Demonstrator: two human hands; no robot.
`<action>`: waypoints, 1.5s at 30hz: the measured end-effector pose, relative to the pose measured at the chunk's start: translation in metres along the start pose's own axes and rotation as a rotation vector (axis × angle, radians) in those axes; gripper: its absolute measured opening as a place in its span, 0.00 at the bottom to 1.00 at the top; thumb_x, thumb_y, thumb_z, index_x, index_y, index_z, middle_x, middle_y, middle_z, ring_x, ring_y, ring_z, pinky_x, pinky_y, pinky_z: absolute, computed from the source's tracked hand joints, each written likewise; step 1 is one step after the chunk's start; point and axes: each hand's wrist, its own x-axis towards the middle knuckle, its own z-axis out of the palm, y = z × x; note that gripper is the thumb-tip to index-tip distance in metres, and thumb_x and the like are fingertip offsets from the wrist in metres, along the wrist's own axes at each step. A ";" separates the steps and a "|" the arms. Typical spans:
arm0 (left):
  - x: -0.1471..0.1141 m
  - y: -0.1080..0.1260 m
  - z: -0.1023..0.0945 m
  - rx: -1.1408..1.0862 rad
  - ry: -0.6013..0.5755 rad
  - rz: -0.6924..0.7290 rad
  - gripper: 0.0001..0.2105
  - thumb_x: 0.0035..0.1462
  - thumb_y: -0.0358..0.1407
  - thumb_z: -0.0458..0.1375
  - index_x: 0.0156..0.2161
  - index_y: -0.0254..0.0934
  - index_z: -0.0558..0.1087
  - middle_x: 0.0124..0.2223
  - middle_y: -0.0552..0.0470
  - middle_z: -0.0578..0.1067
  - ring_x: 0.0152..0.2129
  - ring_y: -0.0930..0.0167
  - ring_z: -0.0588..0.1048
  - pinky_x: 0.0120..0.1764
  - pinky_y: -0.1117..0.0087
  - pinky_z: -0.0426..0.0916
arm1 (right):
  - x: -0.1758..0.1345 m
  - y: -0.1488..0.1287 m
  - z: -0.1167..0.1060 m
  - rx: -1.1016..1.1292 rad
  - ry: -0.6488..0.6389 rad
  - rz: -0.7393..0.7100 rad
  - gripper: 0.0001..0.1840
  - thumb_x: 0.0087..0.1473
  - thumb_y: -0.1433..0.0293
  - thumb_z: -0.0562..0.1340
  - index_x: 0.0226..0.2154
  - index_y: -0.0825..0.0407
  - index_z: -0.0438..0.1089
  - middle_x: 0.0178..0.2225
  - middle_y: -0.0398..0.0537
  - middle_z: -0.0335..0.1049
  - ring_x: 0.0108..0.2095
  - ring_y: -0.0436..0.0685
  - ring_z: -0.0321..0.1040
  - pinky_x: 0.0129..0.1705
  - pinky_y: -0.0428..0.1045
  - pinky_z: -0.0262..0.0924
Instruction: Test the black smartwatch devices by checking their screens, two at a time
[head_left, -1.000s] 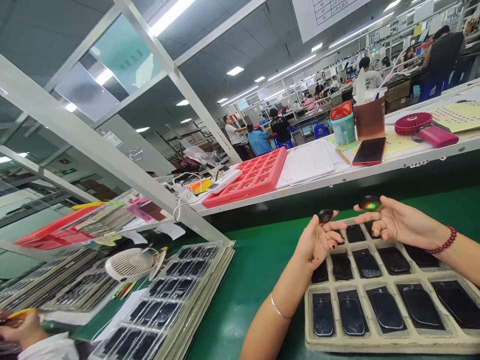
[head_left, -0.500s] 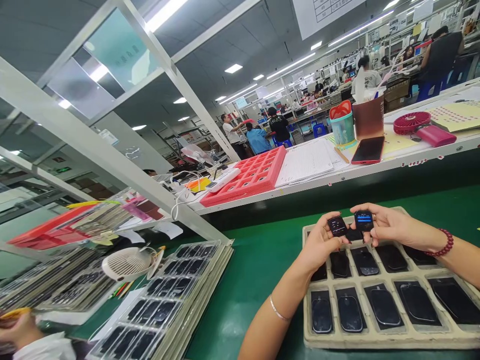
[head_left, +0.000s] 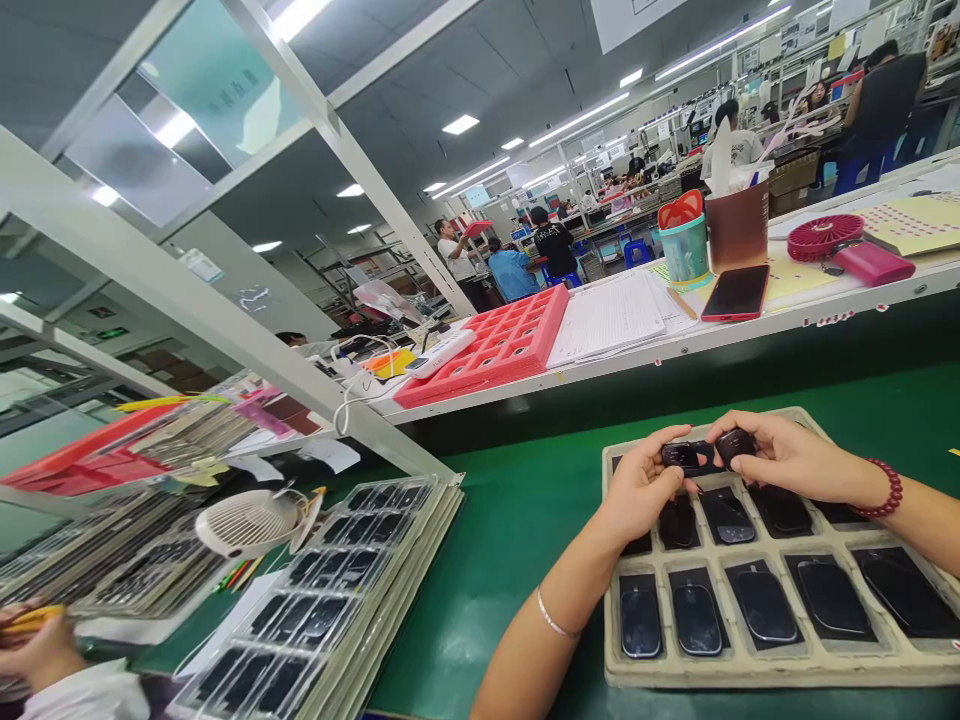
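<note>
My left hand [head_left: 643, 480] is closed on a small black smartwatch body [head_left: 679, 456], held tilted between thumb and fingers. A second dark smartwatch body [head_left: 735, 446] sits in the pinch of my right hand [head_left: 787, 457], close beside the first one. No lit picture shows on either screen. Both hands are above the far rows of a beige moulded tray [head_left: 611, 640]. Its pockets hold several dark rounded rectangular pieces, such as the watch screen [head_left: 697, 618] in the near row. Part of the far row is hidden behind my hands.
Left of the tray, stacked clear-lidded trays [head_left: 322, 600] hold dark pieces. Behind them lies a white fan [head_left: 247, 524]. A shelf carries a red foam tray [head_left: 487, 350], papers [head_left: 604, 318], a phone [head_left: 736, 292] and a teal cup [head_left: 684, 250]. A co-worker's hand [head_left: 37, 645] shows at lower left.
Both watches have tilted in my fingers; the right one's lit blue screen no longer shows. My hands stay over the tray. The view has shifted slightly.
</note>
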 end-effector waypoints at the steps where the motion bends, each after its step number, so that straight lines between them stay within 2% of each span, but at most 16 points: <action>1: 0.000 0.000 0.000 0.002 0.002 -0.001 0.28 0.55 0.36 0.63 0.61 0.37 0.68 0.48 0.42 0.80 0.29 0.71 0.78 0.28 0.75 0.63 | 0.000 -0.001 0.000 -0.003 -0.001 -0.006 0.14 0.55 0.67 0.66 0.45 0.51 0.72 0.35 0.46 0.74 0.27 0.53 0.64 0.28 0.48 0.61; 6: -0.001 0.003 0.001 0.001 0.014 -0.011 0.27 0.54 0.35 0.63 0.60 0.37 0.69 0.48 0.42 0.80 0.29 0.71 0.79 0.28 0.75 0.64 | -0.001 -0.003 0.000 -0.038 -0.007 -0.020 0.14 0.55 0.67 0.65 0.45 0.50 0.71 0.35 0.46 0.74 0.28 0.54 0.66 0.30 0.49 0.62; 11: -0.003 0.006 0.002 -0.018 0.020 -0.019 0.30 0.50 0.30 0.64 0.60 0.38 0.69 0.50 0.43 0.80 0.33 0.71 0.80 0.35 0.73 0.69 | -0.001 -0.003 0.000 -0.103 -0.007 -0.028 0.16 0.54 0.69 0.65 0.46 0.50 0.72 0.38 0.48 0.76 0.37 0.60 0.72 0.38 0.51 0.66; 15: -0.002 0.004 0.001 -0.007 0.025 -0.021 0.28 0.54 0.34 0.63 0.61 0.36 0.69 0.48 0.42 0.80 0.31 0.71 0.79 0.29 0.75 0.66 | -0.001 -0.003 0.000 -0.126 0.004 -0.026 0.13 0.56 0.67 0.62 0.45 0.52 0.72 0.36 0.47 0.76 0.29 0.56 0.69 0.31 0.50 0.64; 17: -0.001 0.004 0.001 0.002 0.032 -0.025 0.27 0.55 0.35 0.62 0.60 0.34 0.69 0.47 0.41 0.80 0.30 0.72 0.79 0.28 0.76 0.64 | -0.001 -0.004 0.000 -0.134 0.006 -0.032 0.13 0.56 0.67 0.62 0.44 0.52 0.72 0.35 0.47 0.76 0.29 0.56 0.69 0.31 0.50 0.64; 23: -0.001 0.005 0.003 -0.019 0.042 -0.027 0.30 0.48 0.28 0.61 0.59 0.36 0.69 0.49 0.45 0.80 0.32 0.72 0.80 0.38 0.71 0.71 | 0.000 -0.006 0.000 -0.156 -0.025 -0.022 0.15 0.53 0.70 0.62 0.45 0.51 0.71 0.42 0.50 0.77 0.39 0.61 0.74 0.38 0.52 0.68; 30: -0.001 0.006 0.003 -0.047 0.046 -0.035 0.30 0.46 0.27 0.60 0.58 0.35 0.69 0.47 0.46 0.80 0.31 0.72 0.79 0.42 0.68 0.73 | 0.000 -0.007 0.001 -0.153 0.013 -0.026 0.12 0.55 0.68 0.63 0.43 0.51 0.72 0.36 0.48 0.77 0.34 0.59 0.74 0.35 0.51 0.67; 36: -0.001 0.007 0.002 -0.047 0.045 -0.025 0.28 0.50 0.31 0.64 0.58 0.35 0.70 0.47 0.44 0.80 0.30 0.72 0.79 0.40 0.70 0.72 | 0.000 -0.006 0.001 -0.133 -0.015 -0.006 0.15 0.53 0.69 0.63 0.45 0.51 0.71 0.40 0.49 0.77 0.38 0.60 0.74 0.38 0.51 0.68; 39: 0.000 0.005 0.001 -0.036 0.047 -0.005 0.26 0.52 0.37 0.66 0.57 0.35 0.71 0.46 0.43 0.81 0.30 0.71 0.79 0.34 0.72 0.70 | 0.001 -0.004 0.001 -0.117 -0.011 -0.001 0.15 0.55 0.67 0.63 0.46 0.51 0.72 0.39 0.49 0.76 0.33 0.57 0.72 0.35 0.51 0.67; 42: 0.001 0.004 0.001 -0.005 0.058 0.015 0.21 0.55 0.42 0.65 0.51 0.33 0.74 0.41 0.43 0.81 0.25 0.72 0.78 0.26 0.76 0.63 | 0.001 -0.001 0.000 -0.052 -0.009 0.039 0.15 0.59 0.61 0.61 0.46 0.51 0.73 0.38 0.48 0.75 0.28 0.54 0.70 0.32 0.50 0.68; 45: 0.000 0.007 0.002 0.008 0.057 0.022 0.18 0.55 0.43 0.65 0.47 0.33 0.75 0.39 0.44 0.81 0.24 0.73 0.77 0.24 0.76 0.63 | 0.000 -0.001 0.000 -0.046 -0.004 0.041 0.15 0.59 0.61 0.62 0.45 0.51 0.74 0.38 0.47 0.75 0.29 0.55 0.70 0.32 0.51 0.69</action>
